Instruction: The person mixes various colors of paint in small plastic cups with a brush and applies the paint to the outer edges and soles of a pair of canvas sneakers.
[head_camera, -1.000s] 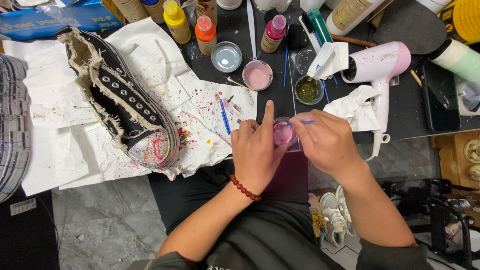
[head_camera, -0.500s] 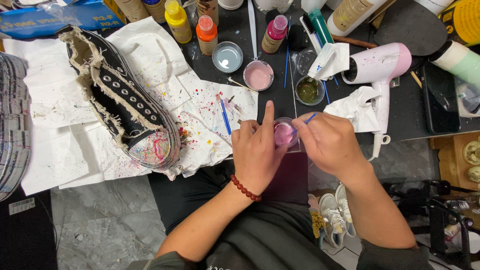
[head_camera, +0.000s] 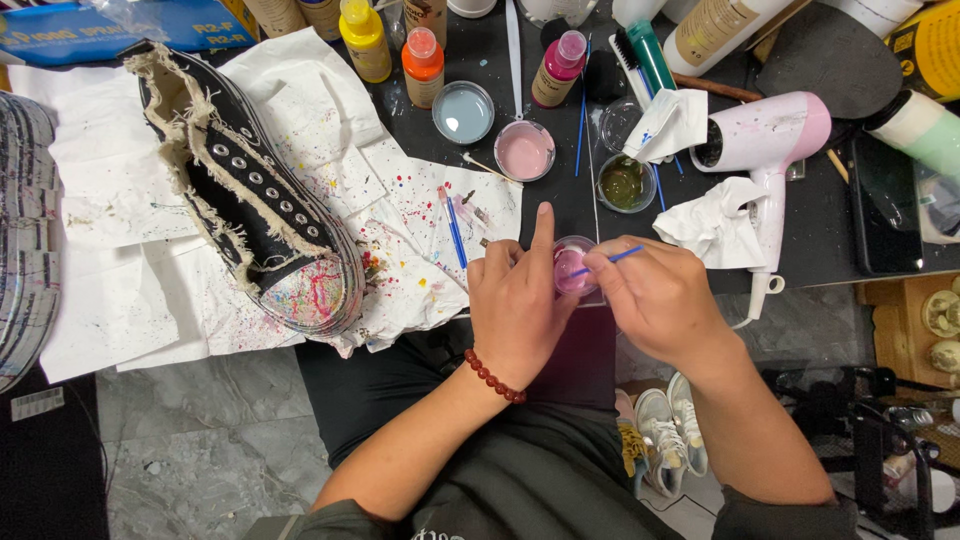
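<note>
Brush (head_camera: 610, 258) in my right hand (head_camera: 660, 300), pinched tight, tip dipped into the little clear cup of pink paint (head_camera: 573, 268) my left hand (head_camera: 515, 305) is gripping at the tabletop (head_camera: 560, 205) edge. Paint-splattered black sneaker (head_camera: 255, 215) sits off left on paper towels (head_camera: 110, 200), pink hairdryer (head_camera: 770, 150) to the right.

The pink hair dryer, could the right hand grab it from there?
Probably yes: the hair dryer lies just beyond the right hand, nothing between, though that hand holds a blue brush.
</note>
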